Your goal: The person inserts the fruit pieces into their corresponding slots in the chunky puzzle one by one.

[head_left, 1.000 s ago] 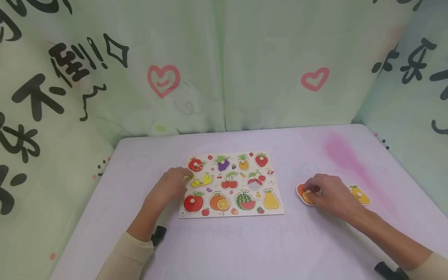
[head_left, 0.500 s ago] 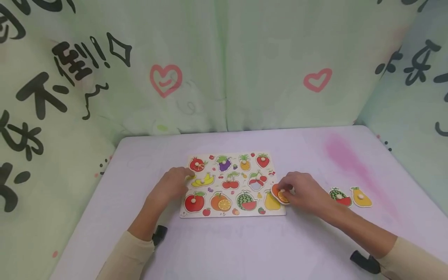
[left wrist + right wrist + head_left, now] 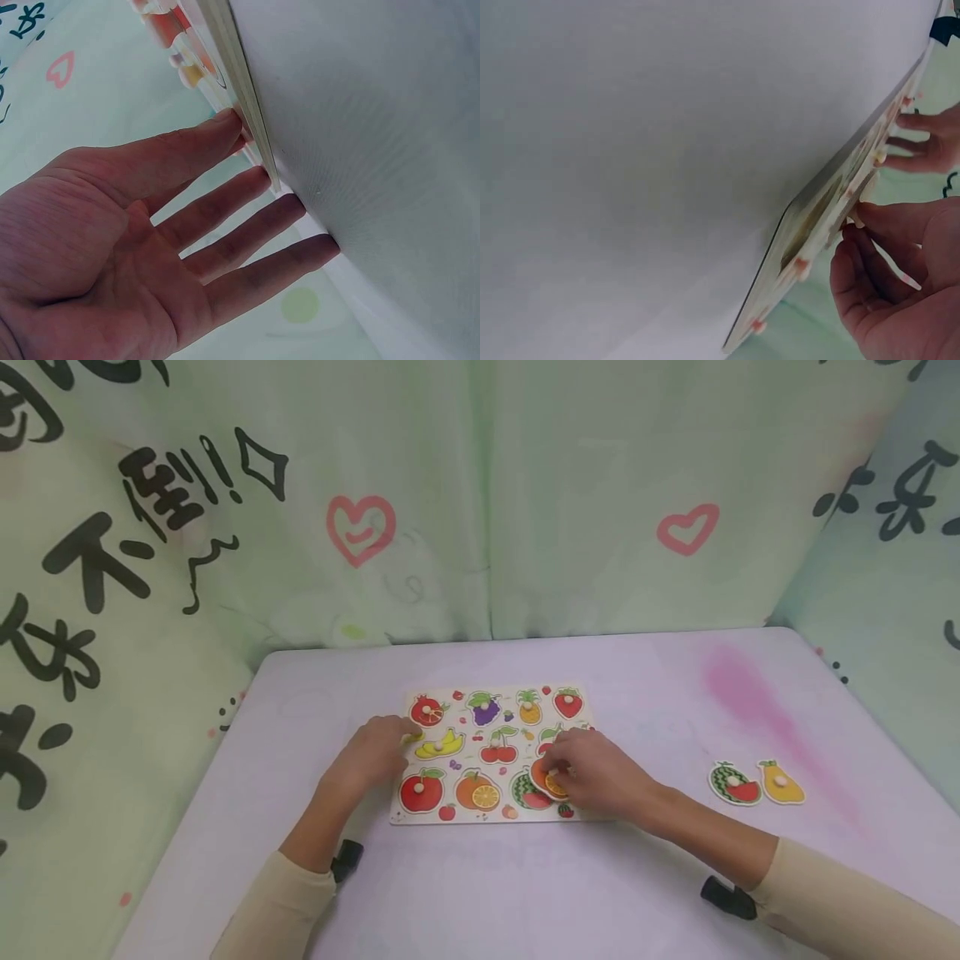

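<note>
A wooden fruit puzzle board (image 3: 487, 817) lies on the table, with knobbed pieces such as the bananas (image 3: 440, 744) and red apple (image 3: 421, 791) seated in it. My left hand (image 3: 375, 753) touches the board's left edge. In the left wrist view that hand's fingers (image 3: 225, 289) are fairly straight, the thumb against the board's side. My right hand (image 3: 600, 774) pinches an orange puzzle piece (image 3: 542, 777) by its knob and holds it over the printed watermelon slot (image 3: 522, 790). In the right wrist view the thumb and finger meet at the knob (image 3: 856, 217). The pear slot is mostly hidden under the right hand.
To the right of the board, a watermelon piece (image 3: 735, 785) and a pear piece (image 3: 782, 783) lie side by side on the pale tablecloth (image 3: 465, 893). A green curtain (image 3: 525, 527) with hearts and writing stands behind the table and along its sides.
The right hand has lifted the orange piece from the table on the right and carried it left over the board, uncovering the watermelon piece. The left hand has stayed at the board's edge.
</note>
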`<state>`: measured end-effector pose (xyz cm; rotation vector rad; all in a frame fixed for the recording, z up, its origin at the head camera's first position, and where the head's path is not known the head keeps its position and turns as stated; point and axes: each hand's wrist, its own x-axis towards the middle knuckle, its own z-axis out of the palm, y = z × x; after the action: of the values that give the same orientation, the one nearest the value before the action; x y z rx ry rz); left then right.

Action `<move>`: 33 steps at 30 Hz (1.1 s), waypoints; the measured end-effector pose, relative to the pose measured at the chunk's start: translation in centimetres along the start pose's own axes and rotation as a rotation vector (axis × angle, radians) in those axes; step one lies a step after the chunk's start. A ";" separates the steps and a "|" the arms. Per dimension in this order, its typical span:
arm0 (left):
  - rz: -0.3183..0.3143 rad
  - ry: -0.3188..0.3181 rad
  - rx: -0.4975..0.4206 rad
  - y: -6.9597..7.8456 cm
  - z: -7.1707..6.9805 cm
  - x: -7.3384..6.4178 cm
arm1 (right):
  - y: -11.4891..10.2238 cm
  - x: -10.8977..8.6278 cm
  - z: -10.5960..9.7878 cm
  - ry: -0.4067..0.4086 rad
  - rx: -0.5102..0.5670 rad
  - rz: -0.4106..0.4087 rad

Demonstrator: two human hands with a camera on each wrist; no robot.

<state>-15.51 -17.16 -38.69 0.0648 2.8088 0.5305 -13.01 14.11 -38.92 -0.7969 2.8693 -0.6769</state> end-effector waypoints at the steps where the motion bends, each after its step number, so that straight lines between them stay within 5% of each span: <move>1: -0.001 0.000 0.002 0.0 0.0 0.0 | -0.3 0.3 0.2 -0.012 0.002 -0.008; 20: -0.006 0.014 0.000 0.1 -0.2 -0.1 | -4.6 3.3 3.1 -0.059 0.018 -0.230; 33: 0.008 0.008 0.026 -0.1 -0.2 0.1 | -6.0 4.6 4.2 -0.102 0.011 -0.254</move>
<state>-15.68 -17.28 -38.59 0.0790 2.8248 0.4965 -13.34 5.56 -39.92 -1.1716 2.6967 -0.6550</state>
